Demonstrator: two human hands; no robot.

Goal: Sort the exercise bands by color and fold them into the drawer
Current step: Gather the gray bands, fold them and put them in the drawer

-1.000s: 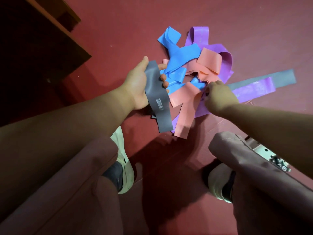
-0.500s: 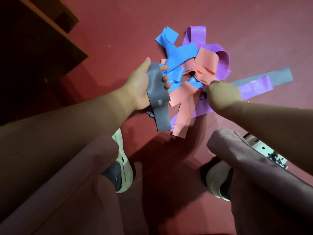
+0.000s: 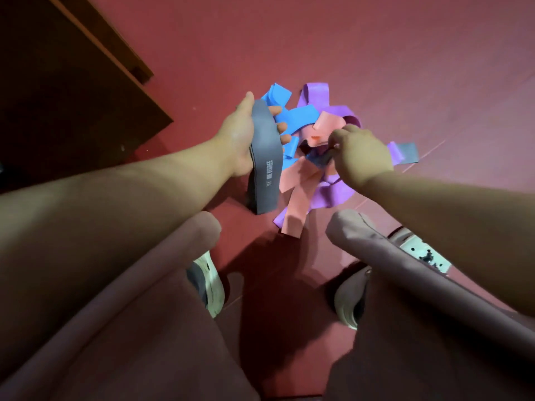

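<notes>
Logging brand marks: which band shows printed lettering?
The grey band gripped in the left hand: white lettering runs along it. None in the pile shows any.

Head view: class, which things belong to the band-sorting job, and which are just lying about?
Job: left hand gripping stacked grey bands; right hand pinching loose grey band; blue bands, pink bands, purple bands.
Lying about: white perforated plate; wooden furniture, drawer unseen.

Right hand (image 3: 360, 159) hides much of its grey band (image 3: 407, 153).
</notes>
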